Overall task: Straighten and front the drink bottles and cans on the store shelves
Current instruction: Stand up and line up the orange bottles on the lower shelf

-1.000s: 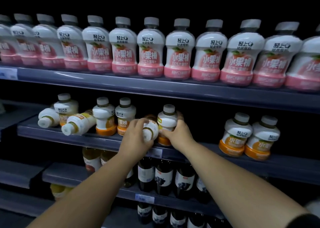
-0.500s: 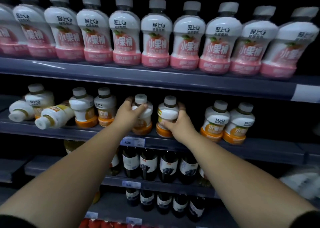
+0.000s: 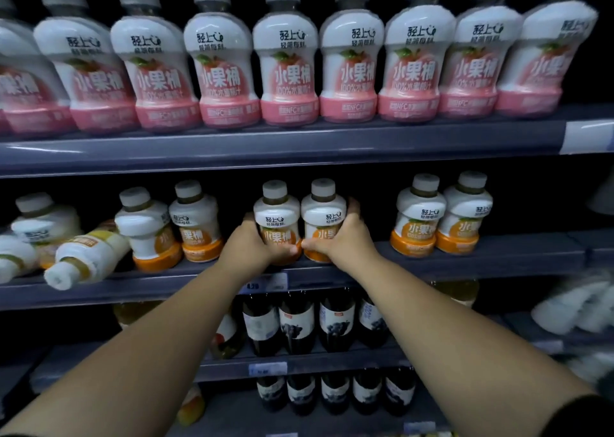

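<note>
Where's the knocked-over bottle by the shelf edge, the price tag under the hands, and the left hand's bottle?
knocked-over bottle [image 3: 94, 255]: head view, white side.
price tag [image 3: 267, 283]: head view, middle.
left hand's bottle [image 3: 277, 215]: head view, white shoulder.

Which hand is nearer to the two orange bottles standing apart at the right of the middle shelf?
Right. The right hand grips an upright bottle left of that pair, a gap between them; the left hand grips the neighbouring bottle, farther left.
</note>
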A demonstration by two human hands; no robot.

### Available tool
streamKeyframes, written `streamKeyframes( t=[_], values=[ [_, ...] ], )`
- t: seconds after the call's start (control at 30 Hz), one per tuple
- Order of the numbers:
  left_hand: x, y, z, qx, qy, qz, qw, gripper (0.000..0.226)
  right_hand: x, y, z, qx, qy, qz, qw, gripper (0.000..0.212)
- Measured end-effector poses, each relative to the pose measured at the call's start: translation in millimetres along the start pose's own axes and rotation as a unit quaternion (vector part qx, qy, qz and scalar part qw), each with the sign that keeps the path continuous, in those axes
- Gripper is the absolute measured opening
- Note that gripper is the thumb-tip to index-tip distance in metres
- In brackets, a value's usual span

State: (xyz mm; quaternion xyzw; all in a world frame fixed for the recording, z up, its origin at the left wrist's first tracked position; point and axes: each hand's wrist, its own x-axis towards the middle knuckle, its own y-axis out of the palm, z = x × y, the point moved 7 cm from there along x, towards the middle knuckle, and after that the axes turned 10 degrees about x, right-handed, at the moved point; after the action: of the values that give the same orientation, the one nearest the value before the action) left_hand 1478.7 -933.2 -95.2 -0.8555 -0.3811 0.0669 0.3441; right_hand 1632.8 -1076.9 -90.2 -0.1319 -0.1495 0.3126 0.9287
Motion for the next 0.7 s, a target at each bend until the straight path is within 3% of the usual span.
streamKeyframes(
  t=[0.1, 0.23, 0.43, 0.7],
  values=[
    [4.7, 1.9, 3.5, -0.028, 0.018, 0.019, 0.999, 0.078, -3.5, 2.1, -0.1, 0.014, 0.021, 0.037, 0.999, 0.117],
    [8.6, 6.5, 1.7, -0.008, 0.007, 0.009, 1.000, 0.067, -9.3, -12.5, 0.9, -0.023, 0.011, 0.002, 1.000, 0.115],
    [9.7, 23.1, -20.2, 0.025, 0.003, -0.003, 1.000, 0.054, -11.5, -36.0, -10.8, -0.084, 0.005, -0.014, 0.996, 0.079],
    [13.1, 59.0, -43.5, 0.026, 0.010, 0.005, 1.000, 0.055, -11.0, -71.5, -21.9, -0.081, 0.002, -0.051, 0.995, 0.057]
  ],
)
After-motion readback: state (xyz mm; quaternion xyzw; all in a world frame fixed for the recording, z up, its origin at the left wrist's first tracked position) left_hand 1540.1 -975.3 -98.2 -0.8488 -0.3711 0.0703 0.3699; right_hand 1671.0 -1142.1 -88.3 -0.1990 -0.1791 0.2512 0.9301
